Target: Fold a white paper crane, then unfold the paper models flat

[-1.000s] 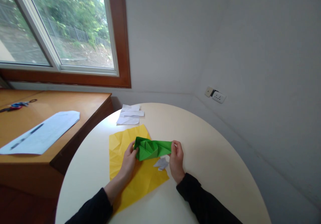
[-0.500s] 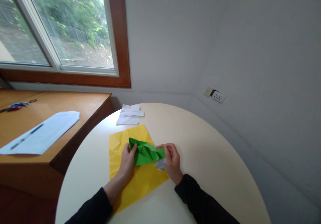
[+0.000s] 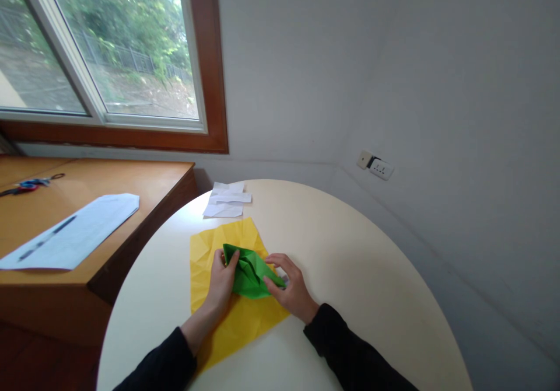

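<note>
A folded piece of green paper (image 3: 249, 275), creased and partly opened out, is held over a yellow sheet. My left hand (image 3: 222, 280) pinches its left end, thumb on the near face and fingers behind. At the right end, my right hand (image 3: 286, 286) has its thumb against the near side and its curved fingers at the upper edge, with the paper between them. Beneath lies the creased yellow sheet (image 3: 236, 332), flat on the table. A small white scrap of paper shows partly behind my right hand, mostly hidden.
Several white paper pieces (image 3: 225, 209) lie at the far side of the round table (image 3: 350, 251). To the left, a wooden desk (image 3: 144, 175) carries scissors (image 3: 28, 187) and a white sheet (image 3: 100, 222) with a dark pen-like thing (image 3: 48, 238) on it.
My right hand has shifted its hold from the paper's right tip inward, fingers more spread. The green paper's right end has dipped and turned, looking shorter. My left hand stays nearly in place.
</note>
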Demonstrator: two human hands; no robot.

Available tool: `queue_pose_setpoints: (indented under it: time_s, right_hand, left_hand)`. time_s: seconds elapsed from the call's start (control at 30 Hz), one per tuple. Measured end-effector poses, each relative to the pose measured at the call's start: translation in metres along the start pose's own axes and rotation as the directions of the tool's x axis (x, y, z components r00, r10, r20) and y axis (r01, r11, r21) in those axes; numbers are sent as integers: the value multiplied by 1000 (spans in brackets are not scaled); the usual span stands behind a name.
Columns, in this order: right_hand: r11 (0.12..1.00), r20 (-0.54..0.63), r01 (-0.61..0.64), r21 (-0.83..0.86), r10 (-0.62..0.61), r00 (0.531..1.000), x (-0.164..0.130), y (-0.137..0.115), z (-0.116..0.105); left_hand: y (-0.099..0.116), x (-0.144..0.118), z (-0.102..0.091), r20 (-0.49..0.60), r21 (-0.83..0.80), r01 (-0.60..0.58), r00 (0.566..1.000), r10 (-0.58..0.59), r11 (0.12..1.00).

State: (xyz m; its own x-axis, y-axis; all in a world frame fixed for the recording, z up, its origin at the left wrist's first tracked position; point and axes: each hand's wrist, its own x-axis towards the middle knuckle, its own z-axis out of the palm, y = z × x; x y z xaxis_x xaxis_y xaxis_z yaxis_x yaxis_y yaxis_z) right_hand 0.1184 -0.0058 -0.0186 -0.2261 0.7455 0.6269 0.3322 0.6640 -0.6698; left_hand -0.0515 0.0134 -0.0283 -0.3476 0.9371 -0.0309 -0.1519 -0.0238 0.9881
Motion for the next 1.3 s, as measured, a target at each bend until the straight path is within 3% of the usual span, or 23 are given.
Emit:
queue_pose_setpoints:
  time_s: [0.23,0.37,0.57,0.87,1.3]
  right_hand:
    - [999,75,34,9,-35,997,0,-1,-1]
    - [999,41,6,41,-8,999,-1,2,1]
    - [986,-54,-127,109,134,990,0,9,5]
    - [912,-162,-390,126,406,899,3,3,3]
    - [867,-280,-443,227,494,823,8,10,-1]
  left_hand:
    - [1,2,-2,-39,44,-50,998,52,998]
    - [6,1,-1,-19,24,-39,999,39,999]
    - [12,-5,3,70,-47,35,997,-31,998]
    - [11,-8,2,178,-35,47,983,-40,998]
    - [16,-11,2,302,-24,36,953,-27,999]
